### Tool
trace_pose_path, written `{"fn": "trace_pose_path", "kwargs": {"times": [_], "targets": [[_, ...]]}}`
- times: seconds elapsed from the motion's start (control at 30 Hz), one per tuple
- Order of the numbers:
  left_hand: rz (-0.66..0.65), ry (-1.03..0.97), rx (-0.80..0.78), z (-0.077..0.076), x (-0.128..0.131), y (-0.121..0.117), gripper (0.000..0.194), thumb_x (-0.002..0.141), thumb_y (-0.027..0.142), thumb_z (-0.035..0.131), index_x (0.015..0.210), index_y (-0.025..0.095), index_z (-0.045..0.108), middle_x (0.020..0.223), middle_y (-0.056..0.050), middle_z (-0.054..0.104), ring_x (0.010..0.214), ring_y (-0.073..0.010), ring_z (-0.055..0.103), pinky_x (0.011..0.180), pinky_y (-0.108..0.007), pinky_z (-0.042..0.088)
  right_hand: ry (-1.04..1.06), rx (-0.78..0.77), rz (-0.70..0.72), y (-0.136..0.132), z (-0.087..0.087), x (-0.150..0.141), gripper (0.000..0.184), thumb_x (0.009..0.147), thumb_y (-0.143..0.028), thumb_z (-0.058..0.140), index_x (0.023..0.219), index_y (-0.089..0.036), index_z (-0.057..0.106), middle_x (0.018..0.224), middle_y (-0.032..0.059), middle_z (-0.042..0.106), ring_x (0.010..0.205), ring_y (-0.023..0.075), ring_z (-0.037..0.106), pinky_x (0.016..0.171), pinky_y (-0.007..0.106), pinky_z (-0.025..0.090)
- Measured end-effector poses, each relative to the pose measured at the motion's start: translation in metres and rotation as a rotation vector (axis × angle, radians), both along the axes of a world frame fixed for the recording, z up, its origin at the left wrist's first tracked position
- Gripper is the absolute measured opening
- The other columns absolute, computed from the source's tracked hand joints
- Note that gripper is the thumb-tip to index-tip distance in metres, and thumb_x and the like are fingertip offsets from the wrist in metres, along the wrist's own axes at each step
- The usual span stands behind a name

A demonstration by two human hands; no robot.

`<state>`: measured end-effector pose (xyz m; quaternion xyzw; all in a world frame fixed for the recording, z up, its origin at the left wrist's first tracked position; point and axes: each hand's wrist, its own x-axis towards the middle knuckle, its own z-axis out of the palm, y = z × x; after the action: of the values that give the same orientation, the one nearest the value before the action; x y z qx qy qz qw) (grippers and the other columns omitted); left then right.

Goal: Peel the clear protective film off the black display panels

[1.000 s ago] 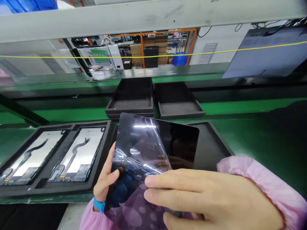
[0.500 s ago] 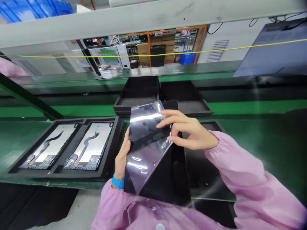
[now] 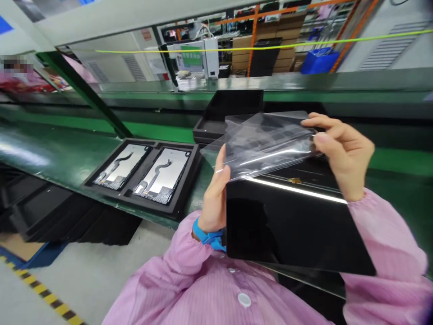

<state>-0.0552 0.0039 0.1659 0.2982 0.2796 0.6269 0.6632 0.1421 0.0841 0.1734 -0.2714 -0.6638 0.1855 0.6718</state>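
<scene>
A glossy black display panel [image 3: 287,225] is held in front of my chest, tilted so a light streak reflects across it. My left hand [image 3: 215,194], with a blue wristband [image 3: 207,234], grips its left edge, the thumb at the front. Over the panel's upper part lies a clear plastic film [image 3: 267,144], bent and wrinkled. My right hand [image 3: 348,149] pinches the film's right end between thumb and fingers. A small gold-coloured piece [image 3: 294,180] shows below the film.
On the green bench to the left, a black foam tray [image 3: 126,195] holds two display modules with silvery backs. Another black tray [image 3: 233,101] sits behind the panel. A green post [image 3: 84,95] slants at left. Dark trays [image 3: 43,203] are stacked below the bench edge.
My right hand has pulled the film up and rightward, baring the panel's lower part. The panel sits farther right in view, and the view has shifted and tilted.
</scene>
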Motion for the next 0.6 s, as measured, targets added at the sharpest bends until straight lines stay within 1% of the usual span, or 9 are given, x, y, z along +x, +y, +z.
{"fn": "trace_pose_path", "kwargs": {"times": [0.07,0.17,0.27,0.43,0.53,0.6], "targets": [[-0.023,-0.020,-0.011,0.002,0.001,0.002,0.052,0.093,0.030,0.045,0.144,0.030,0.035,0.150,0.006,0.039,0.144,-0.0201,0.021,0.120,-0.039,0.015,0.003,0.019,-0.006,-0.001,0.001,0.003,0.020,0.077,-0.011,0.060,0.059,-0.017,0.051,0.097,0.0032,0.070,0.105,0.0195,0.061,0.104,0.038,0.040],[-0.014,0.009,-0.007,0.001,0.001,0.005,0.048,0.093,0.028,0.044,0.141,0.030,0.040,0.152,0.009,0.033,0.145,-0.0189,0.015,0.120,-0.037,0.014,-0.007,0.004,-0.034,-0.003,0.002,0.005,0.018,0.075,-0.010,0.058,0.061,-0.017,0.051,0.096,0.0023,0.070,0.102,0.0181,0.062,0.103,0.039,0.041],[-0.018,0.040,-0.010,-0.001,0.002,0.007,0.047,0.094,0.028,0.042,0.141,0.030,0.041,0.153,0.010,0.033,0.146,-0.0177,0.013,0.120,-0.036,0.013,-0.019,-0.003,-0.043,-0.004,0.002,0.005,0.016,0.075,-0.010,0.057,0.062,-0.017,0.051,0.096,0.0014,0.070,0.100,0.0161,0.063,0.103,0.038,0.042],[-0.040,0.025,0.001,-0.002,0.003,0.008,0.049,0.094,0.028,0.041,0.143,0.031,0.037,0.149,0.009,0.040,0.145,-0.0190,0.016,0.120,-0.040,0.012,-0.025,-0.022,-0.057,-0.001,-0.002,0.005,0.016,0.075,-0.010,0.056,0.062,-0.017,0.051,0.096,0.0007,0.070,0.099,0.0146,0.063,0.101,0.035,0.043],[0.013,0.058,0.006,-0.004,0.003,0.010,0.047,0.095,0.028,0.040,0.141,0.029,0.040,0.147,0.009,0.043,0.144,-0.0187,0.019,0.120,-0.038,0.015,-0.026,-0.040,-0.059,0.000,-0.002,0.005,0.017,0.076,-0.012,0.056,0.061,-0.018,0.050,0.095,0.0015,0.070,0.099,0.0158,0.063,0.100,0.036,0.043],[0.054,0.108,0.001,-0.007,0.002,0.012,0.047,0.094,0.026,0.042,0.141,0.025,0.041,0.147,0.009,0.042,0.143,-0.0168,0.023,0.120,-0.034,0.018,-0.027,-0.063,-0.064,-0.001,-0.001,0.005,0.017,0.075,-0.012,0.057,0.061,-0.018,0.050,0.094,0.0024,0.070,0.100,0.0169,0.063,0.100,0.037,0.043]]}}
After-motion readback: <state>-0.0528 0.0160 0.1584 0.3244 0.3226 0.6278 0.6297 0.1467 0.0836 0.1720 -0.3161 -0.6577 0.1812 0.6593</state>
